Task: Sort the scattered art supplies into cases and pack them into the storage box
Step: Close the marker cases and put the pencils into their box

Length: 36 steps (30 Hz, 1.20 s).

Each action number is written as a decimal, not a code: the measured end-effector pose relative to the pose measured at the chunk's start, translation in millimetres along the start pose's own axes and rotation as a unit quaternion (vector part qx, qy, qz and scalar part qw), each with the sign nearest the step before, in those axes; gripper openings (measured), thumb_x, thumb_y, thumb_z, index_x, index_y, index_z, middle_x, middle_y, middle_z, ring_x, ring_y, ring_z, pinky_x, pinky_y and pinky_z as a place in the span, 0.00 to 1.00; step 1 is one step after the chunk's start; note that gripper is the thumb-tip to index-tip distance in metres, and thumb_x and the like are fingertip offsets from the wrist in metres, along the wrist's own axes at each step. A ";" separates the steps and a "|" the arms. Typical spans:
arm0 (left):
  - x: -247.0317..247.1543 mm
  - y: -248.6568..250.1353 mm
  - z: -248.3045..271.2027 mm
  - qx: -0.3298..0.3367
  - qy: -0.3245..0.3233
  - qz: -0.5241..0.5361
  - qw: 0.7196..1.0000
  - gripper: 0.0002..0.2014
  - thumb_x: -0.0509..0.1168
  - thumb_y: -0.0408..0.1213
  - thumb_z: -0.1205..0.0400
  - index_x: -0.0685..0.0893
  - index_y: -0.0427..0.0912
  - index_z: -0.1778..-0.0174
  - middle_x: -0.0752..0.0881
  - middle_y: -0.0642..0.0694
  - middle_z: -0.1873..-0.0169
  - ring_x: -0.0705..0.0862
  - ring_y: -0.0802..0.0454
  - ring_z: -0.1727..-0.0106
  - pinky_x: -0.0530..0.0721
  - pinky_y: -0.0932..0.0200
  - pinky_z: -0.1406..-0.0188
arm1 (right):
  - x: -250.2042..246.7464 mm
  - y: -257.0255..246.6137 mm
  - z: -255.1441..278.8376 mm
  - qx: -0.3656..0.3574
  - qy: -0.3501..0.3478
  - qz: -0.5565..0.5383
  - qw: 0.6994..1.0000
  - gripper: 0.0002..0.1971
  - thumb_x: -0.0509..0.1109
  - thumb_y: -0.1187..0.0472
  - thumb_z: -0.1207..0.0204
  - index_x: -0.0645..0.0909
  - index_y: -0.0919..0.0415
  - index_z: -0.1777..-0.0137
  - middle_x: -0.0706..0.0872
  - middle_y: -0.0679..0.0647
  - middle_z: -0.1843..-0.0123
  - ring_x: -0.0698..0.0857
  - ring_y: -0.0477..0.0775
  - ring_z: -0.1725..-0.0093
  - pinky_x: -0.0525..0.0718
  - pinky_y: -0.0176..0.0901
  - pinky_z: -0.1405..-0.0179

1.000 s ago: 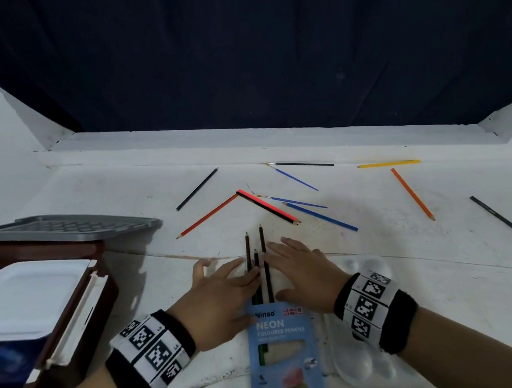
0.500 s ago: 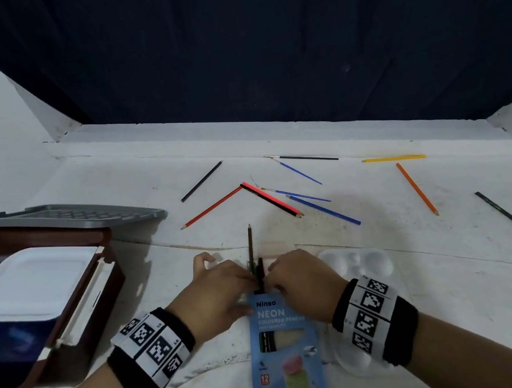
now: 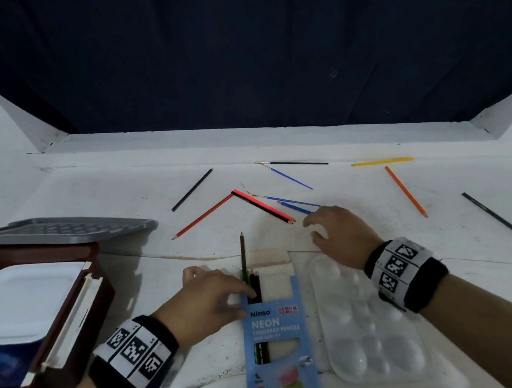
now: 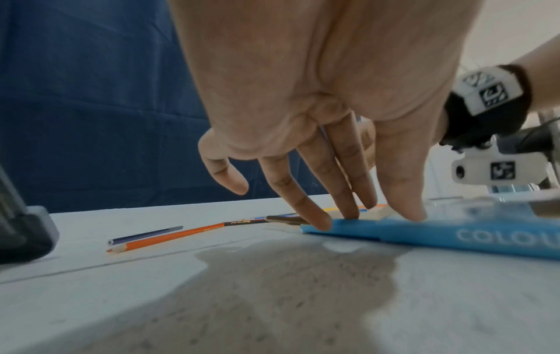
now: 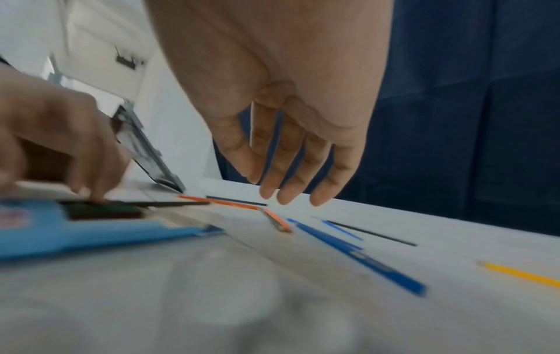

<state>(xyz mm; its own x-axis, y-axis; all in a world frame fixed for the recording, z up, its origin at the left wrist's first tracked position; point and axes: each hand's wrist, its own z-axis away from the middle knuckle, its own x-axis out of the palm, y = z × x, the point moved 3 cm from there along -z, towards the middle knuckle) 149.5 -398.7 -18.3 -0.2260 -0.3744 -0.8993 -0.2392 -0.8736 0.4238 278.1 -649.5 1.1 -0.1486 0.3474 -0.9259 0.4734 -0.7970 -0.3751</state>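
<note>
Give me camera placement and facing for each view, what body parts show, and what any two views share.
Head: worn on the head, looks forward and down at the table; both forearms, left hand and right hand show.
Left wrist: low over the table, looks along the left hand at its fingers on the blue pencil box; the right wrist's band shows behind.
Right wrist: low, looks along the right hand's fingers above loose pencils; left hand at left.
Shared: all see the pencil box and the orange pencil.

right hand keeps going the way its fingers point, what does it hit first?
Probably the blue pencil just beyond the right hand, its fingers open above the table. Depth is unclear.
</note>
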 end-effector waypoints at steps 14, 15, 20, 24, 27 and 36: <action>-54.9 -54.7 -71.7 -0.272 0.066 -0.016 0.960 0.23 0.63 0.52 0.20 0.68 0.70 0.29 0.75 0.48 0.30 0.73 0.45 0.27 0.68 0.37 0.30 | 6.8 30.3 -2.9 0.049 -0.122 0.228 0.965 0.12 0.56 0.59 0.15 0.81 0.59 0.42 0.87 0.56 0.46 0.85 0.57 0.49 0.84 0.49 0.49; -54.7 -54.3 -76.0 -0.291 0.024 -0.038 0.956 0.26 0.63 0.53 0.20 0.66 0.67 0.25 0.73 0.48 0.28 0.71 0.44 0.25 0.66 0.35 0.30 | 6.7 28.8 -0.8 0.051 -0.122 0.229 0.964 0.12 0.57 0.61 0.16 0.82 0.59 0.44 0.87 0.57 0.47 0.85 0.57 0.51 0.83 0.47 0.52; -50.1 -48.4 -79.9 -0.268 -0.083 -0.132 0.951 0.10 0.60 0.45 0.26 0.74 0.54 0.50 0.77 0.51 0.47 0.79 0.45 0.42 0.64 0.37 0.45 | 6.8 23.3 11.6 0.069 -0.114 0.217 0.967 0.11 0.59 0.62 0.18 0.83 0.61 0.45 0.86 0.56 0.48 0.85 0.57 0.50 0.79 0.43 0.56; -48.5 -41.5 -66.2 -0.236 -0.033 -0.210 0.948 0.09 0.57 0.40 0.16 0.79 0.50 0.44 0.82 0.50 0.42 0.83 0.46 0.40 0.80 0.45 0.39 | 5.5 19.6 12.6 0.076 -0.103 0.232 0.964 0.10 0.60 0.65 0.18 0.82 0.58 0.43 0.85 0.55 0.46 0.85 0.57 0.48 0.79 0.44 0.55; -45.1 -38.0 -48.6 -0.233 0.048 -0.160 0.958 0.15 0.53 0.48 0.12 0.84 0.49 0.48 0.87 0.50 0.49 0.86 0.48 0.46 0.84 0.52 0.41 | 1.7 14.4 8.9 0.076 -0.100 0.224 0.967 0.10 0.60 0.67 0.20 0.80 0.57 0.46 0.79 0.53 0.52 0.80 0.57 0.54 0.76 0.44 0.57; -35.1 -43.3 10.6 -0.216 0.186 0.075 0.956 0.07 0.76 0.36 0.28 0.92 0.55 0.63 0.92 0.61 0.58 0.89 0.67 0.58 0.84 0.75 0.50 | -3.2 4.6 6.7 0.080 -0.085 0.191 0.975 0.09 0.60 0.68 0.23 0.70 0.53 0.51 0.79 0.52 0.54 0.79 0.57 0.58 0.80 0.46 0.58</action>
<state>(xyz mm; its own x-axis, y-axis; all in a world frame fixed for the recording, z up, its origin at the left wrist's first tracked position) 157.8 -344.5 -3.9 0.1434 -0.5193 -0.8425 0.1997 -0.8186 0.5385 274.9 -657.6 2.0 -0.1369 -0.0661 -0.9884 0.3823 -0.9240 0.0089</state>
